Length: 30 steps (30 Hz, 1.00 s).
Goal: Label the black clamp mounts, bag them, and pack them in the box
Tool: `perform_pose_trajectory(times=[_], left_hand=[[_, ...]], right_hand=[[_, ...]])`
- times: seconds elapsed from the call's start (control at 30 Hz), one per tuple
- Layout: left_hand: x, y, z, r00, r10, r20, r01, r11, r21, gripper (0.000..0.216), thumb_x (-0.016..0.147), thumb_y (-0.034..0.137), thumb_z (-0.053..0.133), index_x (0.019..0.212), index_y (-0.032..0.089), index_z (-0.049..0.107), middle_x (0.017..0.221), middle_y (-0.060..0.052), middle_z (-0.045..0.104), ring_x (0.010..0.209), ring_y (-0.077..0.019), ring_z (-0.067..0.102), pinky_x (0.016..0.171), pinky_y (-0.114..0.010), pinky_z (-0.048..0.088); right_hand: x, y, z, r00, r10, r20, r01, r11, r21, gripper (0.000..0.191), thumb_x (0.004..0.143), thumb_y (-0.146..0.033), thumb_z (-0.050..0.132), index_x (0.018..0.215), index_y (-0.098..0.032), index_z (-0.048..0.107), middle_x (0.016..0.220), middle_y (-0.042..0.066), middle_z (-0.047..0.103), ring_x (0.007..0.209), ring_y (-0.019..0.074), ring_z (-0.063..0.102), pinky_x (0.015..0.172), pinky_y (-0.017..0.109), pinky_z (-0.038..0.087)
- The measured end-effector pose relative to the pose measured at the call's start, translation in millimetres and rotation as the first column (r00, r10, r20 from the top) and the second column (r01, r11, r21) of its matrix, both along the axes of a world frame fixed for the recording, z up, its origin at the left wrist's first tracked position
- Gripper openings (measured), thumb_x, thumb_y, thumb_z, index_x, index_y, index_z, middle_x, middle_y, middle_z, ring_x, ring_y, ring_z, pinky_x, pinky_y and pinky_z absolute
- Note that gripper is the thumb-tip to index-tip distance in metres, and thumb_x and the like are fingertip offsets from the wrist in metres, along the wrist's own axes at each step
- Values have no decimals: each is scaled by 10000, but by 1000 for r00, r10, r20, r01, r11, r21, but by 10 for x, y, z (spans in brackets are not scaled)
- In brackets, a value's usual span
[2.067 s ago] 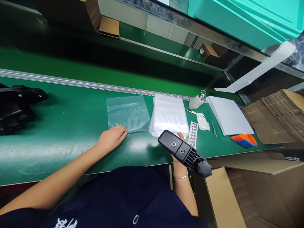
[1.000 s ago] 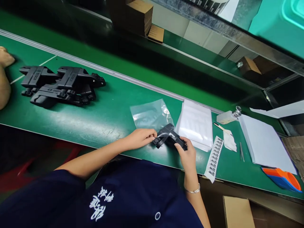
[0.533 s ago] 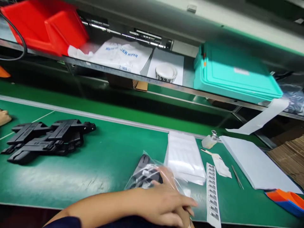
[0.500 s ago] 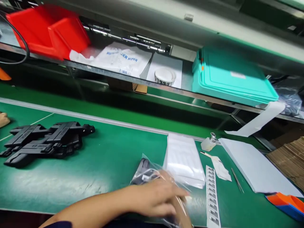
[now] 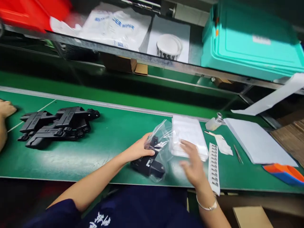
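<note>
My left hand (image 5: 140,149) grips a black plastic part (image 5: 142,166) with a small white label. A clear plastic bag (image 5: 163,134) surrounds the part, its loose end pointing up toward the back. My right hand (image 5: 193,164), somewhat blurred, is just right of the bag with its fingers apart and nothing in them. Behind it lies a stack of clear plastic bags (image 5: 188,131). A strip of printed labels (image 5: 213,164) is on the bench to the right of that hand. Farther left, several similar black plastic parts (image 5: 59,126) are piled together.
A glass bottle (image 5: 214,123), a white cloth (image 5: 223,145), tweezers (image 5: 238,154), a white paper stack (image 5: 258,141) and an orange-blue tray (image 5: 285,173) occupy the right side. Another person's hand (image 5: 7,108) rests at far left. Overhead, the shelf holds a teal case (image 5: 256,38) and a label roll (image 5: 169,46).
My left hand has drawn back from across the bag and now grips the bagged part. My right hand has come apart from it to the right. The camera view has tilted down.
</note>
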<state>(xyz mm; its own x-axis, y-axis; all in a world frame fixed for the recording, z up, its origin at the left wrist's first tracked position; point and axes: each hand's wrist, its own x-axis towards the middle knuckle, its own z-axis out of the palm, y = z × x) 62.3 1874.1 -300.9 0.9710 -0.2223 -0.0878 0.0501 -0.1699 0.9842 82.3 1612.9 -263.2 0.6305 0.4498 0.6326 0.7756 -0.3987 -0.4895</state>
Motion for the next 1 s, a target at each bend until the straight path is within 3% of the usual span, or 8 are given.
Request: perform_pose_trajectory(times=[0.13,0.27,0.43,0.53,0.63,0.67,0.8,1.0], left_hand=[[-143,-237,175,957,-250,149,186,919,347,1272,729,382,775,1536,242,-197,1220,-96,674,1031,-281,677,893,-414,538],[-208,-610,319,611,-485,626,172,852,494,1040,890,368,636,1532,337,-182,1181,-89,692,1004,-258,697,861,-438,565],[-83,-1173,345,459,-478,749,237,878,416,754,958,363,515,1570,328,75,1352,-122,600,1222,-282,602,1000,-469,519],[72,-1437,108,531,-545,649,253,833,492,508,955,364,498,1453,354,399,1293,-55,645,1146,-249,654,812,-302,612],[218,-1631,-226,607,-618,499,310,763,568,353,944,377,501,1287,328,568,1268,-26,660,1104,-224,681,590,-178,596],[252,-1680,-322,620,-635,461,327,743,584,335,938,378,505,1257,319,591,1259,-21,668,1097,-222,687,596,-176,599],[315,-1767,-547,641,-657,397,320,699,640,317,928,386,494,1195,309,647,1203,-2,708,1039,-212,716,763,-243,623],[333,-1655,-732,724,-620,301,264,653,710,347,927,413,478,1217,325,648,1229,15,702,1071,-224,703,865,-315,602]], right_hand=[[-117,346,171,968,115,-223,-192,912,-362,473,860,-525,663,1210,-215,587,1119,105,655,1020,254,622,863,386,538],[-177,-80,334,901,254,-351,-370,872,-319,288,871,-452,679,1000,-202,617,884,21,662,780,152,632,684,242,493],[-1131,-1687,740,921,-236,-310,248,969,-2,253,926,-439,599,819,-212,634,724,0,627,603,121,573,564,232,428],[-1841,-2800,967,467,-870,-155,874,428,230,231,874,-419,650,785,-208,623,717,1,592,611,127,524,573,251,392],[-2036,-3809,885,-214,-958,-189,958,-244,150,241,865,-401,590,736,-199,559,701,-1,561,634,131,483,611,265,374],[-1960,-4089,765,-296,-931,-213,944,-319,84,232,866,-380,577,729,-195,551,703,7,568,648,138,483,618,272,366],[-1294,-4809,-49,-423,-868,-260,906,-398,-146,199,873,-333,550,763,-169,579,758,58,640,700,182,534,670,298,378],[-613,-5115,-1058,-447,-845,-295,838,-279,-469,201,948,-328,569,933,-139,634,918,46,670,854,184,629,818,356,484]])
